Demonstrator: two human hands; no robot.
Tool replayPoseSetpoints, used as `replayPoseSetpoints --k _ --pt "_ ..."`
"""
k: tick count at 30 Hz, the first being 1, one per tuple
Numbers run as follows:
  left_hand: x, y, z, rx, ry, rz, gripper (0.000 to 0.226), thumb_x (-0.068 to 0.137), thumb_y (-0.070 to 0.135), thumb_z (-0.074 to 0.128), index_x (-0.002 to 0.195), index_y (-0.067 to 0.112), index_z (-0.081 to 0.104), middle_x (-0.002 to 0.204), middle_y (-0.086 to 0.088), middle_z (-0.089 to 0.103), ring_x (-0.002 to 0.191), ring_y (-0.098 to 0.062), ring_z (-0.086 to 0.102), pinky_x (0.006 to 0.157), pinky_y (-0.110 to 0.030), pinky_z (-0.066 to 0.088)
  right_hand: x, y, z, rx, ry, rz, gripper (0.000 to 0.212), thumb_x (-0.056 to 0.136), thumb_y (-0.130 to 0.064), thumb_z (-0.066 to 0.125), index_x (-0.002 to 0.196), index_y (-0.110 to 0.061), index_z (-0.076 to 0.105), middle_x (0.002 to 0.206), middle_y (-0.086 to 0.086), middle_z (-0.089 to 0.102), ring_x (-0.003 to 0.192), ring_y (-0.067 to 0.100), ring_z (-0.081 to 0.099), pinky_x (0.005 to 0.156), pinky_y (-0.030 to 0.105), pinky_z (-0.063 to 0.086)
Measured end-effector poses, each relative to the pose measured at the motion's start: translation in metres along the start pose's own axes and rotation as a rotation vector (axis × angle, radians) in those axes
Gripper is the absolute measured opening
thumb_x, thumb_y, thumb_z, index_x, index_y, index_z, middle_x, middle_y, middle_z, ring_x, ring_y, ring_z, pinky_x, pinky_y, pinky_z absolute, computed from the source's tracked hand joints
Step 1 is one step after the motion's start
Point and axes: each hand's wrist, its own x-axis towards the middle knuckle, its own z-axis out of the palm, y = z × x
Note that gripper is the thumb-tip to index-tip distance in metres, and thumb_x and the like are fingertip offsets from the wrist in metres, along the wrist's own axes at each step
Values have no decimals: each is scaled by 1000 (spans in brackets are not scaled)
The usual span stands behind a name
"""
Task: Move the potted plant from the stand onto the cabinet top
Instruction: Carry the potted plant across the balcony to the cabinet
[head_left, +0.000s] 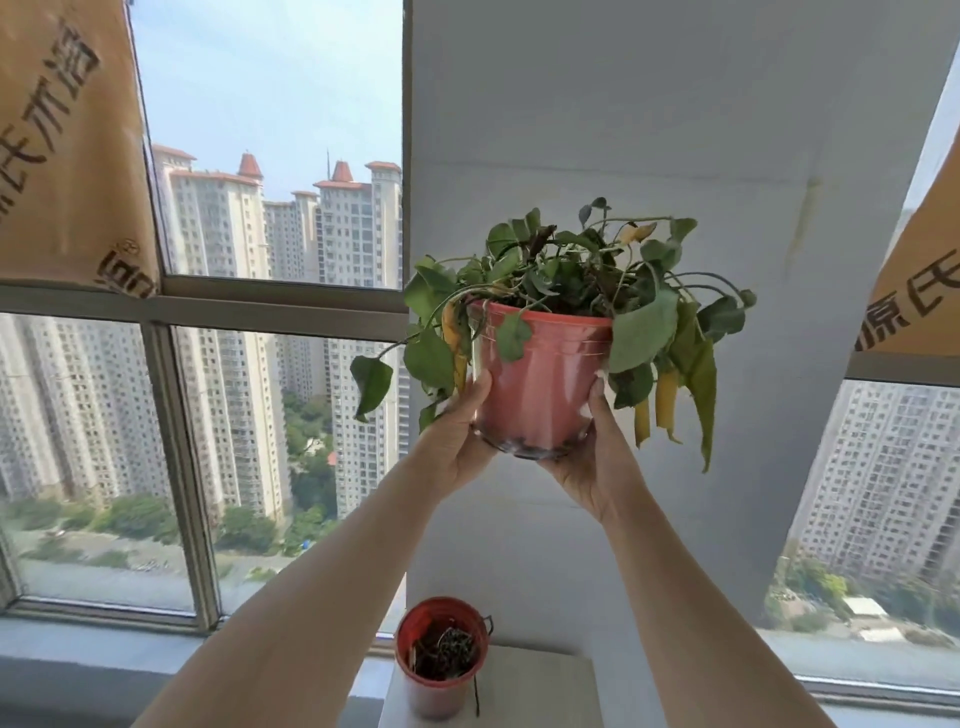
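A red plastic pot (537, 379) with a droopy green plant (576, 270), some leaves yellow, is held up in the air in front of a grey-white pillar. My left hand (457, 441) grips the pot's lower left side. My right hand (597, 462) cups its lower right side and base. Both arms reach upward. Below, a pale flat surface (540, 686) that may be the stand or the cabinet top shows at the bottom edge; I cannot tell which.
A second red pot (441, 654) with dried stems stands on the pale surface. Large windows (260, 208) with grey frames flank the pillar (623, 130). Brown cardboard sheets (62, 145) cover the upper left and right panes. A window sill (104, 639) runs along the left.
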Motion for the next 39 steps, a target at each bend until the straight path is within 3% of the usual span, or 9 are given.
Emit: replayPoseSetpoints --k 6,9,12,16,20,23,26,29,39 --pt "-13 22 -31 -40 132 101 73 39 30 87 105 8 64 93 -7 77 87 -18 73 65 -32 59 35 36 12 -70 -108 49 74 68 -49 60 127 -5 46 133 18 50 119 37 53 74 52 57" --pt "-28 37 -51 6 257 127 54 70 29 68 117 6 55 99 -7 74 93 -20 69 67 -35 61 47 61 20 -53 -116 78 54 69 -45 61 107 -7 58 121 14 59 106 30 63 67 48 59" --pt "-45 57 -74 29 344 160 37 93 24 42 123 7 52 116 -10 60 111 -24 55 75 -33 60 60 92 31 -67 -92 112 55 65 -46 65 103 -7 60 123 15 58 111 29 60 82 48 56" --pt "-77 96 -105 88 444 218 29 85 25 50 106 9 59 109 -9 61 103 -22 57 76 -31 57 82 141 62 -54 -132 195 54 61 -47 69 100 -10 60 116 13 58 105 25 63 94 49 49" --pt "-120 143 -149 115 499 244 25 92 23 44 101 7 62 92 -8 75 86 -19 71 65 -31 61 99 201 102 -35 -170 297 52 60 -43 71 98 -9 63 109 13 61 91 23 69 72 40 59" --pt "-157 179 -182 186 509 261 34 79 29 54 105 8 62 93 -8 76 81 -17 73 64 -30 60 107 249 133 -29 -262 333 44 64 -40 70 95 -9 65 104 13 66 86 21 71 66 35 58" --pt "-194 220 -217 236 541 319 64 60 31 73 116 3 58 105 -12 71 83 -20 73 65 -32 61 116 300 172 -45 -345 350 47 68 -39 66 102 -7 61 91 8 76 89 22 71 67 34 58" --pt "-231 261 -247 258 521 366 80 36 34 89 106 6 64 94 -11 76 85 -21 73 64 -34 60 122 348 217 -64 -409 367 44 69 -40 63 101 -10 61 90 4 77 90 21 71 67 32 58" --pt "-379 405 -364 302 696 472 80 34 42 89 103 11 66 97 -6 76 97 -20 67 75 -33 60 134 536 375 -106 -455 519 48 71 -40 59 104 -5 60 97 10 72 94 25 68 73 36 59"
